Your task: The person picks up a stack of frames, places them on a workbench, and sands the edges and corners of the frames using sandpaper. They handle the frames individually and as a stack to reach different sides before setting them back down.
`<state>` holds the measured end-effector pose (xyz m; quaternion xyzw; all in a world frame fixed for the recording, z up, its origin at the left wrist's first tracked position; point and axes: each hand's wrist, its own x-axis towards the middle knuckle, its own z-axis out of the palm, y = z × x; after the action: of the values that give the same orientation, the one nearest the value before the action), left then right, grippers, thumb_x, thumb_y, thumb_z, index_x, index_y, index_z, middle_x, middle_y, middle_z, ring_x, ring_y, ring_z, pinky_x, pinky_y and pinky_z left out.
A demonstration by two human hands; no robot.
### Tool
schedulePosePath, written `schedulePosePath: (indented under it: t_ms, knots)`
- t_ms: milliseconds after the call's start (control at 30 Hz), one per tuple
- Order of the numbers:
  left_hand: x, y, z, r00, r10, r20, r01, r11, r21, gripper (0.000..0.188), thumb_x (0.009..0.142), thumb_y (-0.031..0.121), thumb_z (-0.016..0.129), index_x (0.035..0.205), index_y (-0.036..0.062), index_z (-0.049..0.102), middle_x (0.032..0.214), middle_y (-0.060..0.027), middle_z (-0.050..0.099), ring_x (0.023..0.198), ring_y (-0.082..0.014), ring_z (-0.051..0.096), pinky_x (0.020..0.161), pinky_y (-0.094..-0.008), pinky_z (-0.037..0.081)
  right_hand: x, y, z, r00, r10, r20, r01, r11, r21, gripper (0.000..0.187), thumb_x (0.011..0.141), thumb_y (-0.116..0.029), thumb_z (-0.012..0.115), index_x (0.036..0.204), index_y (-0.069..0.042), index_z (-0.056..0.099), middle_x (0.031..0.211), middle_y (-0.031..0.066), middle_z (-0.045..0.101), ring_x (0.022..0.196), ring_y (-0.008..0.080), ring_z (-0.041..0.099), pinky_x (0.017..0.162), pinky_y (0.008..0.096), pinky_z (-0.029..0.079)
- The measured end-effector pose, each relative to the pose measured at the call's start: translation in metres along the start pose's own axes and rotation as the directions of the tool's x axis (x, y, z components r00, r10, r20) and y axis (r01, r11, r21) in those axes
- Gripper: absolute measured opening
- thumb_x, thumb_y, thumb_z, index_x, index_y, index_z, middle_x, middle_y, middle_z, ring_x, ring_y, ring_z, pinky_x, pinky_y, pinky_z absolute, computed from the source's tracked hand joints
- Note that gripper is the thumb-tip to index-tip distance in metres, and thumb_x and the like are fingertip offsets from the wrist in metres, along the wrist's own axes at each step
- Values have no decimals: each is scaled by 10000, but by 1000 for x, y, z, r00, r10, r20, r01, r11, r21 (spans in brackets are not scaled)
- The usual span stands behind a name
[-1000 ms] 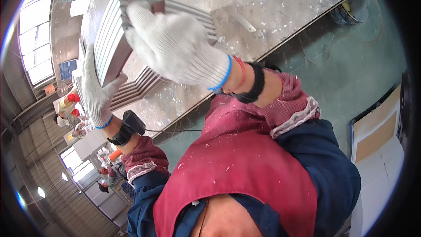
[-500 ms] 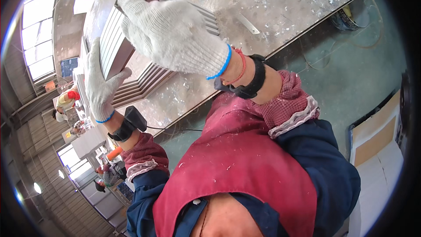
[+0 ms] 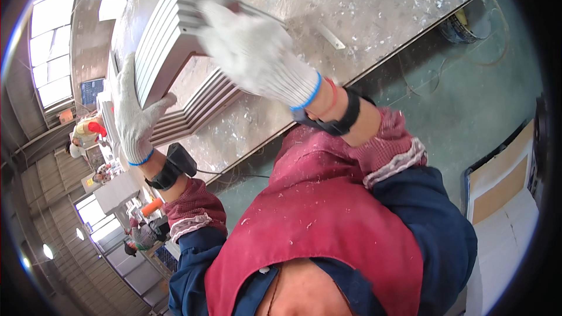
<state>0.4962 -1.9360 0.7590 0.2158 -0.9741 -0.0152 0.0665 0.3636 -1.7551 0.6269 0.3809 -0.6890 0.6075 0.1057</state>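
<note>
A grey ribbed frame piece (image 3: 161,38) with an angled corner stands tilted above the worktable. My left hand (image 3: 133,108), in a white knit glove, grips its left side, thumb on the inner edge and fingers along the outside. My right hand (image 3: 249,52), gloved alike and blurred by motion, is closed over the frame's far arm just right of the corner. Under its fingers shows a small piece of sandpaper (image 3: 232,7), grey with a reddish-brown part; most of it is hidden. Below lie more ribbed frame pieces (image 3: 202,105), nested together.
The paint-spattered worktable (image 3: 374,23) has a flat metal strip (image 3: 332,36) on it. By its right edge a dark bucket (image 3: 462,28) and a thin hose (image 3: 504,29) are on the green floor. A cable runs from my left wrist device (image 3: 181,159). People work far left.
My right hand has slid right and slightly down with the sandpaper, uncovering the frame's corner. The left hand keeps its grip in nearly the same place.
</note>
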Motion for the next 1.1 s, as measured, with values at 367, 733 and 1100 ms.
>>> schedulePosePath:
  t_ms: [367,733,1100]
  knots:
    - [0,4,-3,993,-105,52,108,992,-58,1053,549,136,852,1503,46,419,1397,-225,530,1283,-344,526,1096,-435,411,-61,61,-4,958,183,220,-105,940,-325,205,929,-194,565,1042,-41,641,1096,222,662,711,287,723,536,384,564]
    - [-3,7,-3,996,-75,42,77,996,-47,1037,558,143,847,1499,46,423,1408,-215,529,1283,-336,522,1087,-428,418,7,14,3,990,135,29,-137,989,56,432,973,-288,584,1253,41,598,847,213,699,746,359,704,591,440,554]
    - [-3,12,-5,994,-99,49,101,994,-36,1020,579,171,846,1501,52,426,1401,-227,523,1270,-348,530,1082,-432,424,15,30,3,995,42,90,-42,999,-9,396,989,-285,545,1244,5,633,1056,232,706,910,381,702,754,413,567]
